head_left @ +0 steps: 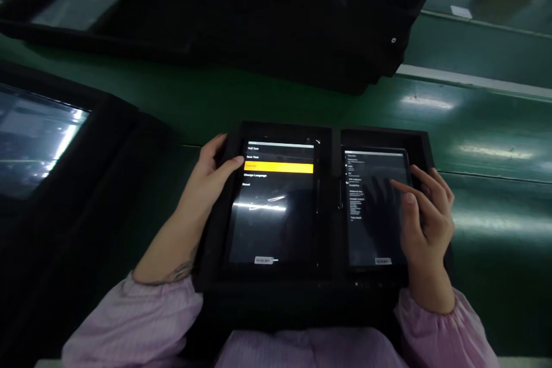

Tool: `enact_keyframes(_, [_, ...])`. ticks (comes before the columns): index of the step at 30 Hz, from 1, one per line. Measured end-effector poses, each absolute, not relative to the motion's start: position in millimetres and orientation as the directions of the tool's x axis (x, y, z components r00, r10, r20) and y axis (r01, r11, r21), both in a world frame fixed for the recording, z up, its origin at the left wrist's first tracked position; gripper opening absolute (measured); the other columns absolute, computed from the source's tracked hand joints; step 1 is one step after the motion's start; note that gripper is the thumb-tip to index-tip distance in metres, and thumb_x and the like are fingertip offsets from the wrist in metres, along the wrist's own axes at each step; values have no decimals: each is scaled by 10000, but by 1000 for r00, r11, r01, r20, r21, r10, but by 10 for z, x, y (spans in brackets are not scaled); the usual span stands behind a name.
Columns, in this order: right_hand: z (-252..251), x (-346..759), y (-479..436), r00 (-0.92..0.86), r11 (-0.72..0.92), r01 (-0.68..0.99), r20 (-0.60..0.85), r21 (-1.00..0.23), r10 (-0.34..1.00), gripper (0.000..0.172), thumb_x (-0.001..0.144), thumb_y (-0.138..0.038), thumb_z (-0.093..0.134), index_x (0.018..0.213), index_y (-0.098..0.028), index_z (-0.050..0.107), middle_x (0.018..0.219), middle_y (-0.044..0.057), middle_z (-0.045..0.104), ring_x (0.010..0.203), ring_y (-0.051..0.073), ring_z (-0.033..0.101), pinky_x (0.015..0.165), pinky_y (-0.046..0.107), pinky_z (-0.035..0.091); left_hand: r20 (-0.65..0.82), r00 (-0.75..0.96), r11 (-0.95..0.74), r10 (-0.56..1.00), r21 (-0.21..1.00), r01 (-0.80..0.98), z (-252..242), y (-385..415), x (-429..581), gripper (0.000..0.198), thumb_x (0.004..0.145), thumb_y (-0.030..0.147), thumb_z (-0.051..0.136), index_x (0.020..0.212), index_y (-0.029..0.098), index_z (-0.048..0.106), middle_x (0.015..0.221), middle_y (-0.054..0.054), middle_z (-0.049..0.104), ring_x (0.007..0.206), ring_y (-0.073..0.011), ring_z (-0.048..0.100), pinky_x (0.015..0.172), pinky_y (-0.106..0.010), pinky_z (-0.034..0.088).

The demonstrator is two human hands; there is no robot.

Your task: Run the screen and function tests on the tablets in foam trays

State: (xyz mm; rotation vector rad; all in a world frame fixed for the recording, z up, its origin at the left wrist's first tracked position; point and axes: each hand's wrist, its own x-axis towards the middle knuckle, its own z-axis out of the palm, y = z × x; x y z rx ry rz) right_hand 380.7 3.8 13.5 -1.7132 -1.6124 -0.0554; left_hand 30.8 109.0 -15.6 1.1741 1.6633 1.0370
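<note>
Two tablets lie side by side in one black tray [207, 276], each in its own compartment, split by a narrow black divider [336, 184]. The tray looks like matte foam, with square corners and raised walls. Both tablets are flat, dark, glossy rectangles.

The left tablet [271, 224] shows a short menu of five lines, one under a yellow bar [278, 168]. A streak of light glares off its glass. The right tablet [375, 224] shows a narrow column of small text, too small to read.

The left hand [202, 178] is half curled at the tray's left wall, its thumb [235, 162] reaching over the left tablet's edge; whether it grips, I cannot tell. The right hand [425, 213] is ungripped above the right tablet, with its index finger [401, 186] stretched toward the glass and the other fingers loosely bent.

Two gathered pink sleeves [129, 322] end at the wrists. Two more black trays [259, 23] sit on the smooth, shiny green belt [495, 149], each showing a pale glassy panel.
</note>
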Motion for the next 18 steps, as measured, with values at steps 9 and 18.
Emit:
enact_keyframes(9, [69, 3866, 11, 208, 62, 871, 481, -487, 852, 379, 1099, -352, 501, 1071, -226, 857, 1352, 109, 736, 1488, 377, 483, 1184, 641, 454, -321, -381, 372, 867, 926, 66, 53, 738, 423, 521, 848, 268, 783, 1364, 272, 714, 1415, -3, 733, 1471, -352, 550, 1330, -544, 340])
enact_keyframes(18, [64, 3848, 6, 34, 166, 892, 428, -420, 903, 336, 1092, -302, 521, 1062, -260, 853, 1423, 85, 690, 1512, 382, 442, 1165, 654, 471, -324, -430, 380, 843, 924, 49, 8, 743, 411, 510, 746, 214, 791, 1248, 304, 793, 1332, -1, 776, 1383, -323, 634, 1253, -490, 460])
